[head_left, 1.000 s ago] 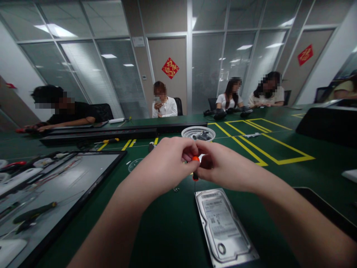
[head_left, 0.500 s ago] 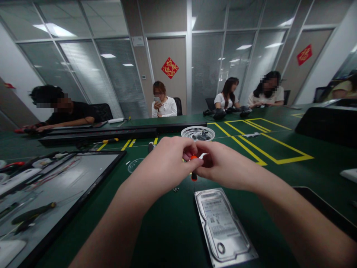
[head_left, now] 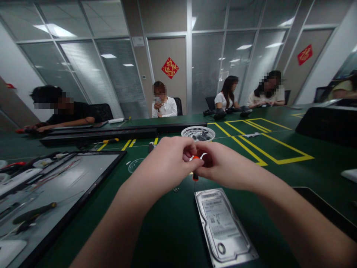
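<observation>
A small screwdriver (head_left: 195, 176) with an orange and black handle stands almost upright, its thin shaft at the far left corner of a silver hard drive (head_left: 223, 223). My left hand (head_left: 173, 158) is closed on the handle from the left. My right hand (head_left: 219, 162) pinches the same handle from the right, the fingertips of both hands meeting around it. The hard drive lies flat on the green table with its label up. Beyond its far left corner sits a small cluster of screws (head_left: 176, 190). Fingers hide the upper part of the handle.
A white basket (head_left: 198, 129) holding dark parts stands beyond my hands. At left lies a black-framed panel (head_left: 92, 167) bearing tools and wires, including a dark-handled screwdriver (head_left: 35, 214). A clear round dish (head_left: 135, 166) is beside my left wrist. Several people sit across the table.
The screwdriver's handle has shifted slightly right, its tip still at the hard drive's corner. My hands keep nearly the same place, and the drive has not visibly moved.
</observation>
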Demonstrator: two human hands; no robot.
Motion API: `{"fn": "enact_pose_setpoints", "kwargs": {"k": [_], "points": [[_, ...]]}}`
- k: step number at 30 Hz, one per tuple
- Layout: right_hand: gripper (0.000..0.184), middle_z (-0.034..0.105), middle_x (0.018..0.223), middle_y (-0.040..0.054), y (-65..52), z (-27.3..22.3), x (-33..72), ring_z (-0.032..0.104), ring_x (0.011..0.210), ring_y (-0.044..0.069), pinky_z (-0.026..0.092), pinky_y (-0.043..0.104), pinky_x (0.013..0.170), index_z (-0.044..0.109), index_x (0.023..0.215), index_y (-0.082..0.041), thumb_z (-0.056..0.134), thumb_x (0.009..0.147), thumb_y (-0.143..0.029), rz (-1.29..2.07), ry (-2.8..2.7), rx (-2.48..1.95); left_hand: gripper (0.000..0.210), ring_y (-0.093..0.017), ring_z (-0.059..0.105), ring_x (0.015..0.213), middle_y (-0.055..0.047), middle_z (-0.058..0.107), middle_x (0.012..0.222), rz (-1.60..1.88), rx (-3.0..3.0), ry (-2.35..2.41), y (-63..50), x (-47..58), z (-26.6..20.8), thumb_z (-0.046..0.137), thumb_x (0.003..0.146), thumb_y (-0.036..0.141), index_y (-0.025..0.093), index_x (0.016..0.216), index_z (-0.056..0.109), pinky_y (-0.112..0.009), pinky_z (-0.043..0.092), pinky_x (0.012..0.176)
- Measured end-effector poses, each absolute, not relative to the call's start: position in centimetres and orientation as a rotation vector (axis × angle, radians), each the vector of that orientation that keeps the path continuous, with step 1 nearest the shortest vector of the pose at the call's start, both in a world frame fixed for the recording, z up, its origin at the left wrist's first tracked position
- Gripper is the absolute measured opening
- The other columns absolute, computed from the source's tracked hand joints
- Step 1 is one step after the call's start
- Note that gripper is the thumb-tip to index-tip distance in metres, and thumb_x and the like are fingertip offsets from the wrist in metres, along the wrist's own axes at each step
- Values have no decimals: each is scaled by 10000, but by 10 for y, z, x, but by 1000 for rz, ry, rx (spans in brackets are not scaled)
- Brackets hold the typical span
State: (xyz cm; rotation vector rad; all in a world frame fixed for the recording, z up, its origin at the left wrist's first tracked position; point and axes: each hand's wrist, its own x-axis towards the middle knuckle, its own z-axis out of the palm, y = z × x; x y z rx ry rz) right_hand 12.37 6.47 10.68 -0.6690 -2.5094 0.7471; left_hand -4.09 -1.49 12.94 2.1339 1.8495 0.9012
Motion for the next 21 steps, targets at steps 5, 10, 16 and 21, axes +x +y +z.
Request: {"fn": "enact_pose_setpoints", "kwargs": {"k": [5, 10, 16, 21], "points": [[98, 695, 755, -14, 64, 108, 123, 614, 671, 151, 384, 258, 583, 683, 834, -206, 631, 793, -134, 618, -2562, -682, 147, -164, 648, 697, 1, 707, 766, 867, 2106, 1902, -15, -40, 129, 730, 813, 340, 207, 789, 672, -254, 415, 560], [9, 683, 739, -4, 65, 106, 119, 606, 671, 155, 364, 263, 572, 677, 795, -196, 679, 794, -205, 553, -2529, -724, 144, -160, 648, 706, 3, 709, 774, 876, 2096, 1918, -14, -38, 131, 736, 813, 320, 202, 790, 658, -251, 418, 573], [149, 719, 809, 22, 63, 106, 119, 626, 690, 170, 385, 261, 565, 673, 882, -197, 757, 785, -270, 660, -2495, -751, 53, -166, 661, 723, -10, 733, 811, 861, 2100, 1856, -16, -39, 131, 677, 844, 252, 204, 839, 701, -256, 456, 612], [218, 742, 927, 44, 63, 109, 123, 668, 732, 168, 436, 248, 585, 647, 1040, -193, 664, 830, -138, 791, -2478, -698, 103, -186, 677, 789, -36, 750, 890, 882, 2146, 1819, -17, -41, 131, 638, 844, 201, 208, 866, 739, -276, 488, 684]]}}
